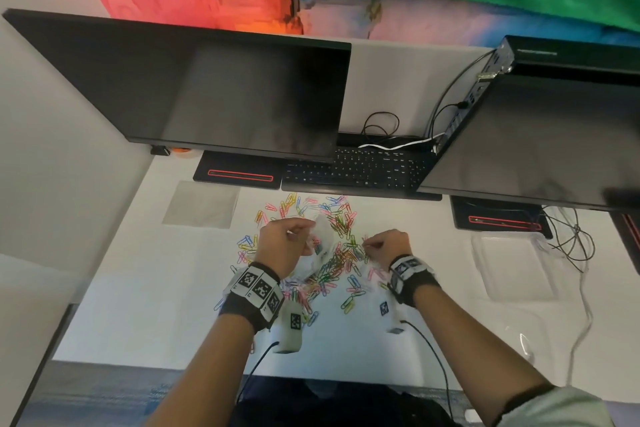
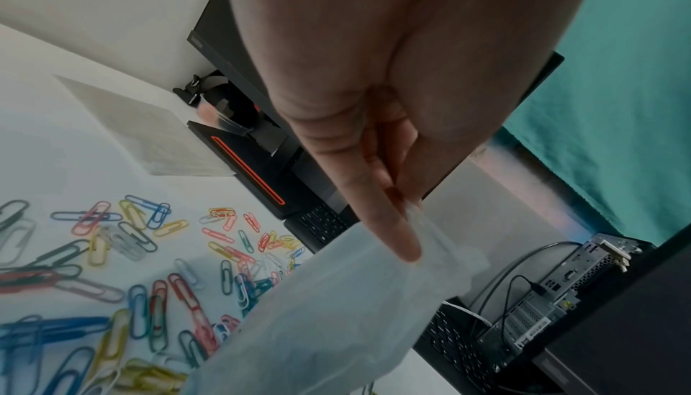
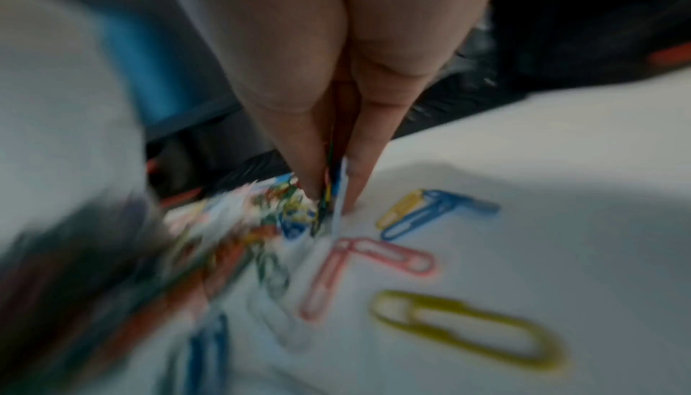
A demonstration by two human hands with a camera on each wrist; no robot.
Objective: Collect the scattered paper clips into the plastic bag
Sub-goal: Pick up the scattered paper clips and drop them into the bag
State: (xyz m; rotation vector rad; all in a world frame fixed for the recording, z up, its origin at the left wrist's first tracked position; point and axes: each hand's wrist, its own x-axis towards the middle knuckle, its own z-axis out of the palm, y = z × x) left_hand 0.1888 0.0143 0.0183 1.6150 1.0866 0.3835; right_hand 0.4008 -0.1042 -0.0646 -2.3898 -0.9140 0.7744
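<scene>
Several coloured paper clips (image 1: 341, 262) lie scattered over the white desk (image 1: 346, 340) in front of the keyboard. My left hand (image 1: 294, 236) pinches the rim of a clear plastic bag (image 1: 323, 239) and holds it up above the clips; in the left wrist view the bag (image 2: 336, 313) hangs from my thumb and fingers. My right hand (image 1: 375, 246) is down on the pile at the right, and in the blurred right wrist view its fingertips (image 3: 329, 197) pinch a few paper clips (image 3: 331, 191) against the desk. Loose clips (image 3: 467, 330) lie beside them.
A black keyboard (image 1: 356, 172) runs behind the clips under two dark monitors (image 1: 207, 94). A grey pad (image 1: 202, 204) lies at the left, a clear plastic tray (image 1: 516, 263) at the right, with cables (image 1: 571, 243) beyond it. A small white marker block (image 1: 291, 326) stands by my left wrist.
</scene>
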